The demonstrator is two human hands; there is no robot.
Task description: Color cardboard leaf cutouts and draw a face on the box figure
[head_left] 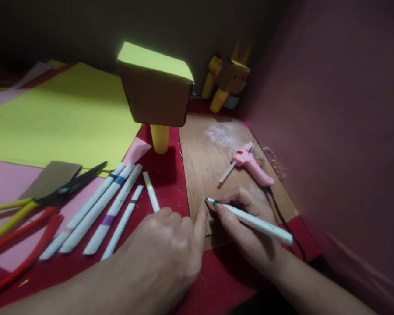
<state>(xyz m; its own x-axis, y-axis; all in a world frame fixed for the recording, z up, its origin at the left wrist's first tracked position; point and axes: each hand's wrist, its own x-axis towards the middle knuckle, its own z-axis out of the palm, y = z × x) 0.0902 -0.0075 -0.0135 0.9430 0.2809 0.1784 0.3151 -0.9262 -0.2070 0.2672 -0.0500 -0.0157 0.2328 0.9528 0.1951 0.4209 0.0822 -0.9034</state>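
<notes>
My right hand [249, 223] is closed around a white marker [259, 224] with a green tip, pinched near its front end. The tip meets a small cardboard piece [212, 227] lying on the wooden board. My left hand [170, 245] has most fingers curled under, with one finger stretched along the left edge of that piece, pressing it down. Much of the piece is hidden between my hands. Just left of my left hand lie several white markers [95, 214] with coloured bands, and a shorter one [151, 192] with a yellow band.
A cardboard box shape [157, 100] with a yellow top stands ahead on a yellow tube. A pink glue gun [252, 164] and its cord lie right. Scissors [49, 201] and yellow sheets [65, 113] are left. Behind stands a cardboard animal figure [233, 76]; a wall [341, 131] bounds the right.
</notes>
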